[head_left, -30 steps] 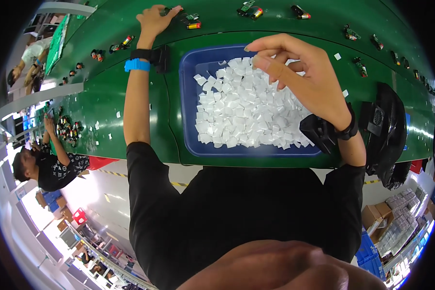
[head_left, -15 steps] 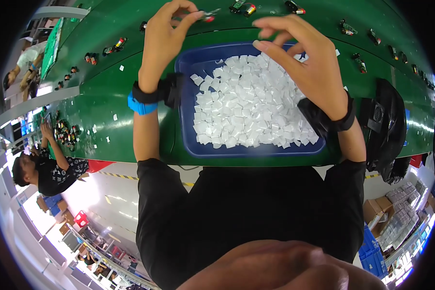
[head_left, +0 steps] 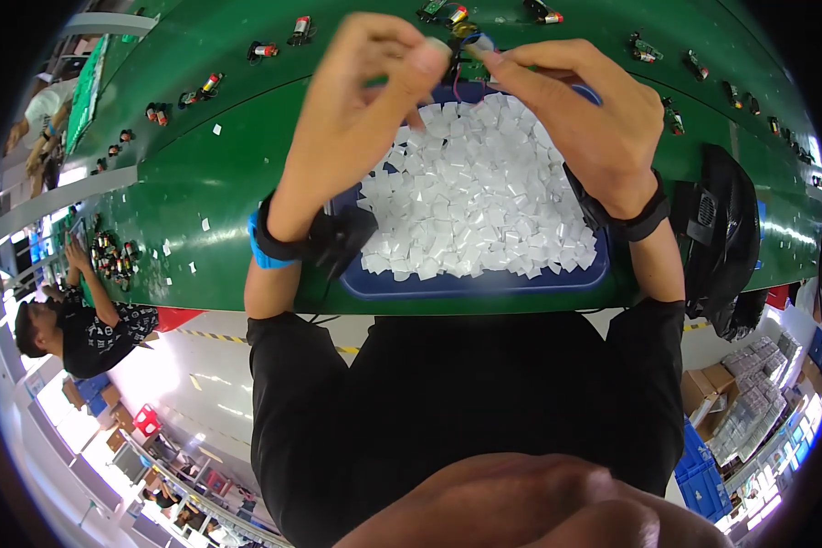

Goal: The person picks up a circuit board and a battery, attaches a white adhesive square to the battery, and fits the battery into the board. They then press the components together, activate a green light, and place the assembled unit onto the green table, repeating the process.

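A small circuit board assembly with thin wires and a yellowish part (head_left: 466,31) is held up between my two hands, over the far rim of a blue tray (head_left: 484,286). My left hand (head_left: 361,114), smeared by motion, has its thumb and fingers closed at the assembly's left side. From the right, my right hand (head_left: 589,114) pinches a pale part of it between thumb and forefinger. A red wire loops down below, toward the heap of small white squares (head_left: 475,196) that fills the tray. The fingers hide part of the assembly.
Several similar assemblies lie along the far green table (head_left: 247,173), one with a red-and-white cylinder (head_left: 301,29). A black bag (head_left: 731,237) rests to the right. At the left, a co-worker (head_left: 87,329) reaches toward a cluster of parts (head_left: 114,256).
My left hand has come right and nearer, toward my right hand. The assembly is now between both hands; my right hand, earlier with fingers apart, has closed on it.
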The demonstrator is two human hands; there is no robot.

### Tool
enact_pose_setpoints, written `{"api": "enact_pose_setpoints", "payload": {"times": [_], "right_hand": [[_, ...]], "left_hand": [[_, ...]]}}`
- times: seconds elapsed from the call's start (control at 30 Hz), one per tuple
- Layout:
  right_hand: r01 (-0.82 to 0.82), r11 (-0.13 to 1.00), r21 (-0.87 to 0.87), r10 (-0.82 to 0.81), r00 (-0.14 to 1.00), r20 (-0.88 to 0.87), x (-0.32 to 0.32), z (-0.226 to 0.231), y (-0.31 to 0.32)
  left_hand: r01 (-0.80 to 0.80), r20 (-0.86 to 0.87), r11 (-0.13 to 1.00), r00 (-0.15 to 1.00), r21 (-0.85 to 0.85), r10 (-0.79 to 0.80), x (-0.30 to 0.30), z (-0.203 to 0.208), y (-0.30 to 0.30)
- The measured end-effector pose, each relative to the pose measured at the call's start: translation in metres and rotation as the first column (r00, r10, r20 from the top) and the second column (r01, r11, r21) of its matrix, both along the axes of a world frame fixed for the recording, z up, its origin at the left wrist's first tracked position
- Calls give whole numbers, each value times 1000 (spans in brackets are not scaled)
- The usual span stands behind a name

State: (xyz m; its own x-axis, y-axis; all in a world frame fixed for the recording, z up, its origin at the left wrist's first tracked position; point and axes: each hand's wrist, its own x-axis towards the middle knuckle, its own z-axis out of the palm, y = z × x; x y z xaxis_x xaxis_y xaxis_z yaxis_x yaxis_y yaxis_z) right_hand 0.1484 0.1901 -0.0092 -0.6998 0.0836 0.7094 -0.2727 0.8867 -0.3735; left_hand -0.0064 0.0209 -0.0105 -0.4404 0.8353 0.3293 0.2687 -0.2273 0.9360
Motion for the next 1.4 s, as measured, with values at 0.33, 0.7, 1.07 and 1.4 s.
{"api": "enact_pose_setpoints", "payload": {"times": [0.33,0.7,1.07,1.4], "right_hand": [[64,774,-630,172,936,307,4,1,3],[40,829,-558,236,880,413,7,4,11],[-141,897,-419,244,948,204,-5,-1,12],[20,967,-252,68,939,336,0,16,4]], "left_hand": [[151,356,972,931,-182,-78,5,-1,4],[94,286,976,958,-198,-34,12,1,2],[40,192,967,981,-252,10,15,-4,1],[-99,-153,965,986,-244,63,22,-8,5]]}}
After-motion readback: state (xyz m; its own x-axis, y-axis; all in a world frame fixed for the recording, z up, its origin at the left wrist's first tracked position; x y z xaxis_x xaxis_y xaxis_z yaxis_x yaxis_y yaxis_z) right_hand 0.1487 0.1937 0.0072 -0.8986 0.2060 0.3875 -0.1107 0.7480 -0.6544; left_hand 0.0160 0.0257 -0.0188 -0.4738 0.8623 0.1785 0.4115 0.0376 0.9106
